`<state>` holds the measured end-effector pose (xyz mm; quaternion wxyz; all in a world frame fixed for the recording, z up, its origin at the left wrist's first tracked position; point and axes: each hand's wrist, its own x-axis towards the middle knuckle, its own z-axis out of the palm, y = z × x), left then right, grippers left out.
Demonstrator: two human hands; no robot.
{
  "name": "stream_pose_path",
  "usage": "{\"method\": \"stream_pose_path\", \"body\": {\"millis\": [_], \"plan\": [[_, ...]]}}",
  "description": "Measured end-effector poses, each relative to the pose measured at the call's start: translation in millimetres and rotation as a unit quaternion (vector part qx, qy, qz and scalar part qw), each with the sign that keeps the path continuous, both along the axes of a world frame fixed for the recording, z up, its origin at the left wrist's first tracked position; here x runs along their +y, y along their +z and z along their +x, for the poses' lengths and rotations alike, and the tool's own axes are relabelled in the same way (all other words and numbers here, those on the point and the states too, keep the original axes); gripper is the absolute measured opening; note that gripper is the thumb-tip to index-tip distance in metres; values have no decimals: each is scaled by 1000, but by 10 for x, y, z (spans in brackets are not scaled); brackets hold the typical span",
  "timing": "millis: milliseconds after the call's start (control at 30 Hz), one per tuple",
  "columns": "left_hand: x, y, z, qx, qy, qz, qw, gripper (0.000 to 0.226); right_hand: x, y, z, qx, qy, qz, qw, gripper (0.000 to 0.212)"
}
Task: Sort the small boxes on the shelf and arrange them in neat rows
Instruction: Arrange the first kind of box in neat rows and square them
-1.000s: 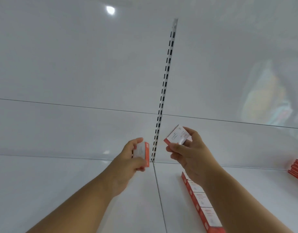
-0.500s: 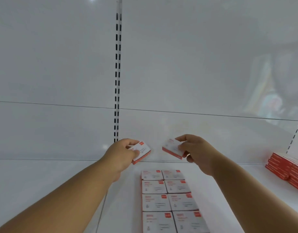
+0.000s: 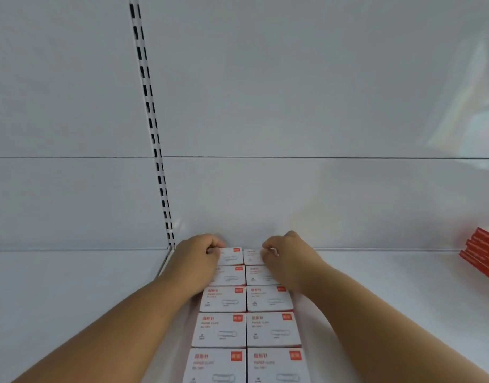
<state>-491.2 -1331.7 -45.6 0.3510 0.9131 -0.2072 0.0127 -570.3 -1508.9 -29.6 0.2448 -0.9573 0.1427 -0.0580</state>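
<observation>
Two columns of small white boxes [image 3: 245, 330] with red corner labels lie flat on the white shelf [image 3: 72, 299], running from the near edge to the back wall. My left hand [image 3: 197, 257] grips the rearmost box of the left column [image 3: 231, 256] at its left side, fingers curled over its back edge. My right hand [image 3: 286, 257] grips the rearmost box of the right column [image 3: 252, 257] the same way. Both boxes lie on the shelf, in line with the rows.
A stack of red boxes [image 3: 482, 254] sits at the far right of the shelf. A slotted metal upright [image 3: 151, 120] runs up the white back wall just left of the columns. A seam in the shelf starts at its foot.
Both hands moved down and forward, bringing the two boxes from the air onto the shelf at the back end of the two columns. The view tilted down and right.
</observation>
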Motion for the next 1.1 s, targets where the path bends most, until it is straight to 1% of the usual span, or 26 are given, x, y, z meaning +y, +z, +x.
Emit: {"method": "stream_pose_path", "body": {"millis": [67, 133, 267, 500, 700, 833, 933, 1033, 1100], "plan": [[5, -21, 34, -19, -6, -1, 1000, 21, -5, 16, -26, 2, -29, -18, 999, 39], [13, -21, 49, -19, -18, 5, 1000, 20, -23, 30, -37, 11, -45, -45, 998, 39], [-5, -6, 29, -21, -43, 37, 998, 19, 8, 11, -70, 32, -36, -75, 996, 36], [19, -39, 90, -32, -66, 23, 997, 19, 65, 23, -64, 49, -53, -85, 994, 34], [34, -48, 162, -47, -86, 20, 995, 19, 80, -1, -44, 51, -73, -70, 994, 35], [95, 12, 111, -55, -66, 16, 996, 20, 71, 56, -137, 31, -79, -15, 996, 41], [215, 180, -12, -73, -60, 60, 994, 17, 97, 150, -370, 24, -72, -38, 996, 40], [415, 454, -360, -77, -132, 141, 978, 12, 173, 242, -764, -27, -33, -41, 998, 24], [634, 527, -723, -83, -181, 157, 967, 14, 262, 217, -1063, -64, 6, -43, 997, 15]]}}
